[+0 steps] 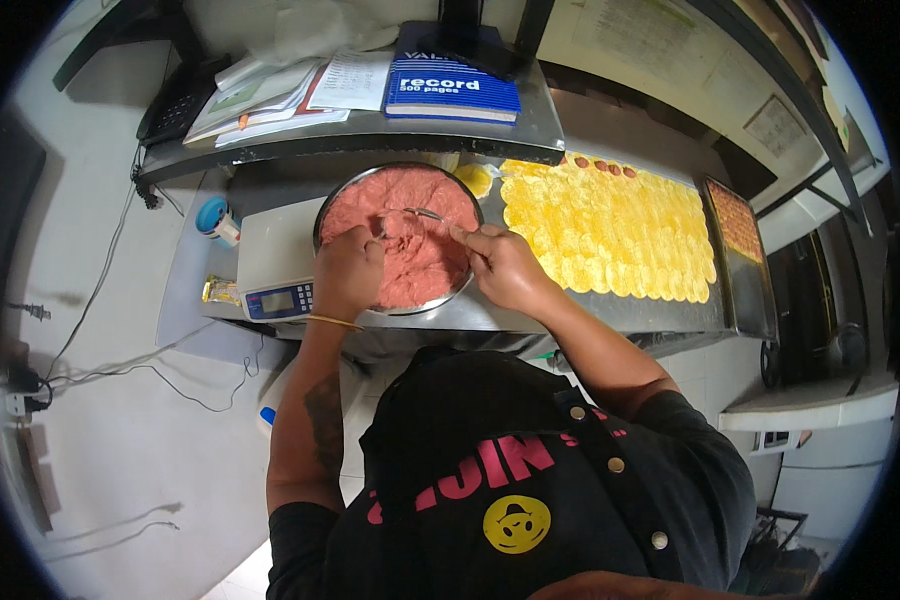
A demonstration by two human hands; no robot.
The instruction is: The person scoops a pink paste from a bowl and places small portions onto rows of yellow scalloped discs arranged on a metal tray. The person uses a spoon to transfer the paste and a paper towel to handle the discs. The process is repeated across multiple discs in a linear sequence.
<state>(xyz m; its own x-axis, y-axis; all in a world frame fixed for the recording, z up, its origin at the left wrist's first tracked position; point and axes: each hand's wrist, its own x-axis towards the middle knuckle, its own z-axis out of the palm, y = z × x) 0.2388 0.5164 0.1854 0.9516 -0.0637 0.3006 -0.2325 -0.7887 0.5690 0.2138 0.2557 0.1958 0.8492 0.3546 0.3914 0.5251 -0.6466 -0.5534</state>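
Note:
A round steel bowl (319, 222) holds a mass of pink ground meat (420, 270). My right hand (510, 268) is at the bowl's right rim, its fingers pinched on a metal spoon (428, 213) that reaches over the meat. My left hand (350, 268) is closed over the left side of the meat; a small shiny bit shows at its fingertips, but what it holds is mostly hidden. Right of the bowl, round yellow wrappers (610, 235) lie in overlapping rows. Several at the far edge carry small portions of meat (600, 165).
Under the bowl stands a digital scale (280, 300). A blue-lidded tub (215, 220) and a yellow packet (220, 290) sit left of it. A small dish of yellow stuff (475, 180) is behind the bowl. A shelf (360, 140) with papers and a blue record book (454, 85) overhangs. A filled tray (735, 225) stands right.

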